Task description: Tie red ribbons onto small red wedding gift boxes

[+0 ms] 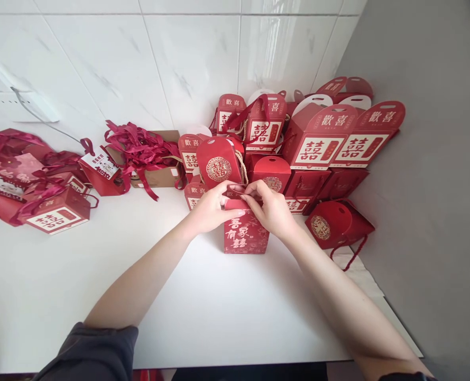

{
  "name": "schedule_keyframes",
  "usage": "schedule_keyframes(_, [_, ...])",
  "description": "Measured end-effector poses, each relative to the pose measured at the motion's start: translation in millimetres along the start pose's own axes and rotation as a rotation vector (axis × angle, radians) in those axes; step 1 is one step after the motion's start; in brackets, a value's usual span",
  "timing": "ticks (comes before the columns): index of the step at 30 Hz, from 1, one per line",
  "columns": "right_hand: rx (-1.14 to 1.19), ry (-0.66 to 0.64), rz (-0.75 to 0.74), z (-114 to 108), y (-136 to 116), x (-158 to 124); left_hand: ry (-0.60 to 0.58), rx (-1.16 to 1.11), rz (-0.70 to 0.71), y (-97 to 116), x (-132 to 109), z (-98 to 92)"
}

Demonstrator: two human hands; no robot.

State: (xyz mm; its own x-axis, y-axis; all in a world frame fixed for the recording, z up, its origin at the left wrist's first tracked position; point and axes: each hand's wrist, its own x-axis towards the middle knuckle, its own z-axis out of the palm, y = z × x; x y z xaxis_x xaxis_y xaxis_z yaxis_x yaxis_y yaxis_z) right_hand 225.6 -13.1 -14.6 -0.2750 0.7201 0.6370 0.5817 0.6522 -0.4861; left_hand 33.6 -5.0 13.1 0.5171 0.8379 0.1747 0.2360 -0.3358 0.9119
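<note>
One red box (246, 236) is pinched at its top by the left hand (210, 209) and the right hand (273, 209). It is stood on the white table (203, 312), long axis vertical, printed face toward six o'clock. One carton (165, 177) is positioned at ten o'clock.

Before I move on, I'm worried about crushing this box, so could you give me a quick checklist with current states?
1. Box in hand upright on the white table: ok.
2. Left hand at the box's top left: ok.
3. Right hand at the top right: ok.
4. Top fully closed: cannot tell, fingers hide it.
5. Free room directly behind: not ok, other boxes crowd there.
6. Ribbon pile apart from both hands: ok.
</note>
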Motion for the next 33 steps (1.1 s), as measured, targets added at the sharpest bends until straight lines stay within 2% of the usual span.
schedule_keyframes(3, [-0.085,0.126,-0.042,-5.9,-4.1,1.2,0.029,0.017,0.055,-0.7,1.1,1.0])
schedule_keyframes(5, [-0.082,0.138,-0.056,-12.9,-7.2,2.0,0.068,0.117,0.061,1.3,-0.1,-2.1])
schedule_keyframes(9, [-0.051,0.021,-0.096,-21.7,-8.3,2.4,0.031,0.185,0.001,5.6,-3.2,-9.1])
schedule_keyframes(12, [-0.102,-0.061,-0.107,-16.1,-4.2,0.6,0.010,0.219,-0.029,7.0,-3.6,-10.8])
schedule_keyframes(16, [-0.062,-0.144,-0.018,-1.0,0.5,-1.8,0.101,0.558,0.024,7.4,-2.8,-10.6])
schedule_keyframes(18, [0.010,-0.122,0.019,2.2,0.5,-1.2,0.109,0.679,0.008,7.5,-3.0,-10.6])
schedule_keyframes(23, [0.118,0.026,-0.005,-9.7,-6.0,3.6,0.061,0.598,-0.019,6.8,-4.1,-11.1])
schedule_keyframes(25, [0.210,0.085,0.077,-16.0,-7.8,4.4,0.100,0.601,-0.022,6.1,-3.5,-11.6])
schedule_keyframes(27, [0.365,0.079,0.218,-19.1,-7.4,4.1,0.135,0.604,-0.012,5.1,-2.5,-12.0])
schedule_keyframes(30, [0.721,-0.080,0.470,-16.5,-3.9,3.1,0.136,0.581,-0.008,4.1,-1.3,-12.2])
schedule_keyframes(33, [0.952,-0.199,0.597,-9.5,-0.3,2.9,0.081,0.529,-0.016,4.5,-1.7,-12.3])
